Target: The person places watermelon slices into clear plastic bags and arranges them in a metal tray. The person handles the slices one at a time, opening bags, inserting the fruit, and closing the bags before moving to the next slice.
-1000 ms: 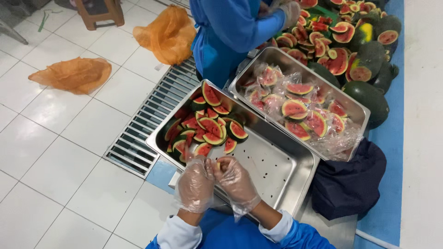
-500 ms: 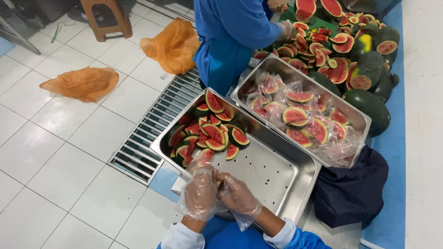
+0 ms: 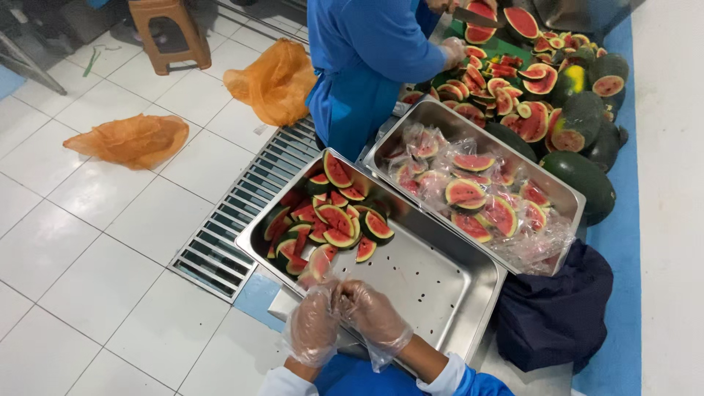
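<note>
Plastic-gloved hands, left [image 3: 313, 330] and right [image 3: 370, 314], pinching clear wrap [image 3: 328, 282], steel tray [image 3: 440, 282] edge

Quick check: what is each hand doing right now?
Left hand: gloved, fingers curled on a clear plastic bag at the metal tray rim.
Right hand: gloved, curled shut on the same bag.

Clear plastic-wrapped watermelon wedges [image 3: 473, 194] — red flesh, green rind — fill the far steel tray [image 3: 440, 117]; no labels, signs, screens.
</note>
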